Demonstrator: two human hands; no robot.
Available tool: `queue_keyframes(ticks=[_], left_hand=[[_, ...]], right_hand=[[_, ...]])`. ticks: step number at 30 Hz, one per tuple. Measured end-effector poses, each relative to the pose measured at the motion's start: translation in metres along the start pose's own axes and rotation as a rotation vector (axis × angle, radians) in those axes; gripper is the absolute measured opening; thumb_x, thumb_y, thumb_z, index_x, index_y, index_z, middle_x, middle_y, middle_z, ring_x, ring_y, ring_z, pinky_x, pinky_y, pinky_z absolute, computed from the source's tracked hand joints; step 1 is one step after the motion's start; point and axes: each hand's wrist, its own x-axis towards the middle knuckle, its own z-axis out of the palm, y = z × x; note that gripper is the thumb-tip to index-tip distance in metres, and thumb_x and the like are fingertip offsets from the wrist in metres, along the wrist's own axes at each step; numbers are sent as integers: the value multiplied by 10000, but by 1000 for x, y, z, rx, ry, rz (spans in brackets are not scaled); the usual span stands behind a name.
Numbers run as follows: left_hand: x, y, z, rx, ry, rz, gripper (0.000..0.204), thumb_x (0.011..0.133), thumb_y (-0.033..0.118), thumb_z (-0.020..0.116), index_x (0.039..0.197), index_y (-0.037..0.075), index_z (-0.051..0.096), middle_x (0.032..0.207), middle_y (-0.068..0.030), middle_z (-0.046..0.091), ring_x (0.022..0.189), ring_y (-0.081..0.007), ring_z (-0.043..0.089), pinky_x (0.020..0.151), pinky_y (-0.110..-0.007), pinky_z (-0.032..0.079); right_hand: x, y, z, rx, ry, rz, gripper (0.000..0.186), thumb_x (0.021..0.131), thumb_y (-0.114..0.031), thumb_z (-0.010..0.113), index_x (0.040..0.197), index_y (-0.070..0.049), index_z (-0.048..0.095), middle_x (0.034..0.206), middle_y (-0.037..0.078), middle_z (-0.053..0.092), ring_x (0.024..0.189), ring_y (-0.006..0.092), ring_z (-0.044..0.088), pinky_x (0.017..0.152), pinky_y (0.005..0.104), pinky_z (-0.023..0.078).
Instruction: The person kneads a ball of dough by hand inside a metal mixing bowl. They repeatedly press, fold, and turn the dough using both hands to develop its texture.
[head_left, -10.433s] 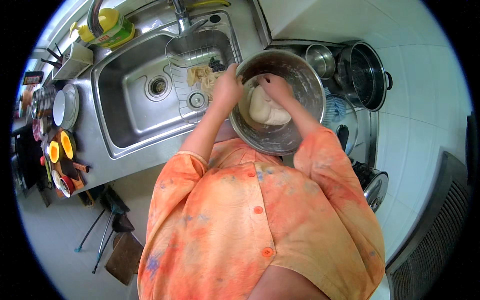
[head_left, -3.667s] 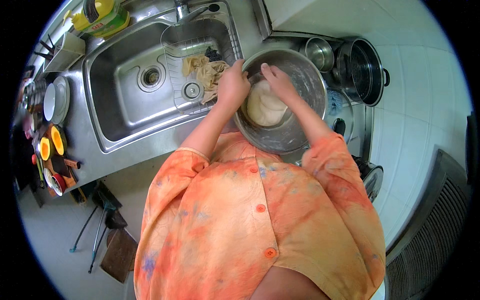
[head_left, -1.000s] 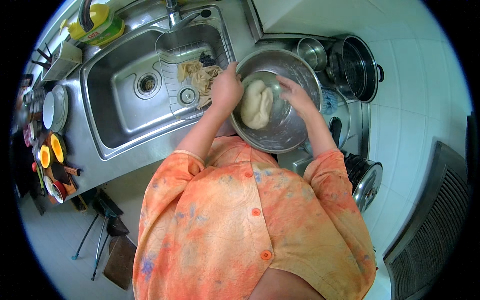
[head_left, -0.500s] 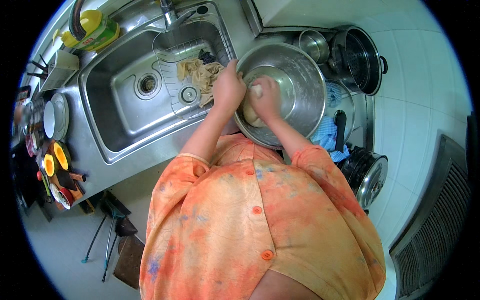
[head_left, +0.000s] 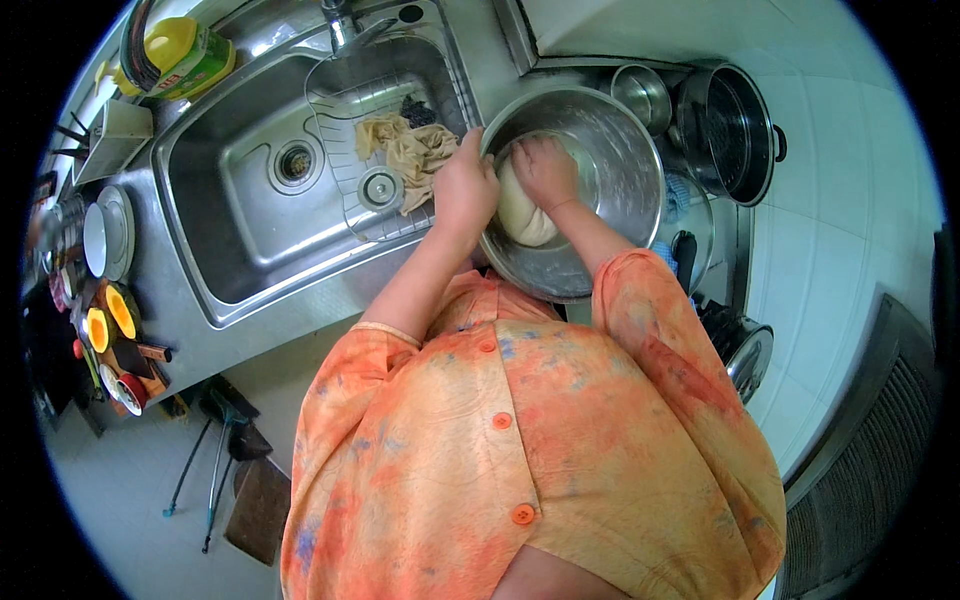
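Observation:
A large stainless steel bowl (head_left: 628,190) stands on the counter in front of me, whitish smears on its inner wall. Inside it, toward the left, lies a smooth pale lump of dough (head_left: 524,214). My right hand (head_left: 546,172) presses on the upper part of the dough, its fingers curled over and partly hiding it. The bowl's left rim is gripped by my left hand (head_left: 466,190), thumb toward the inside and the other fingers mostly out of sight.
Left of the bowl is a steel sink (head_left: 235,220) with a wire rack holding a crumpled tan cloth (head_left: 415,155). Pots, including a black pot (head_left: 735,130), crowd the right. Plates (head_left: 112,235) and cut orange squash (head_left: 122,312) sit at far left.
My right hand has shifted up and slightly right on the dough, and more of the lump shows below it. The left hand keeps its hold on the rim.

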Motion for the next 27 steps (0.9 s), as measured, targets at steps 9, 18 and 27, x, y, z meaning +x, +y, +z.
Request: queue_keyframes(ticks=[9, 18, 27], left_hand=[[-2, 2, 6, 8, 89, 61, 350, 847, 68, 576, 1195, 35, 570, 910, -259, 664, 837, -425, 650, 746, -493, 512], [1, -2, 8, -16, 87, 0, 355, 846, 66, 556, 1199, 32, 565, 946, -256, 664, 878, -432, 642, 768, -500, 503], [1, 4, 6, 10, -3, 50, 368, 861, 82, 545, 1227, 41, 552, 977, -256, 659, 922, -437, 627, 804, -500, 489]], right_hand=[[27, 13, 5, -12, -65, 97, 399, 932, -368, 486, 811, -65, 715, 832, 203, 678, 792, 391, 644, 756, 491, 501], [-42, -51, -95, 313, -110, 107, 273, 881, -314, 609, 977, -77, 705, 1064, 185, 642, 959, 344, 606, 820, 439, 470], [-66, -47, -49, 139, 84, -375, 199, 820, -284, 640, 924, -127, 705, 1054, 61, 640, 1010, 313, 575, 899, 440, 441]])
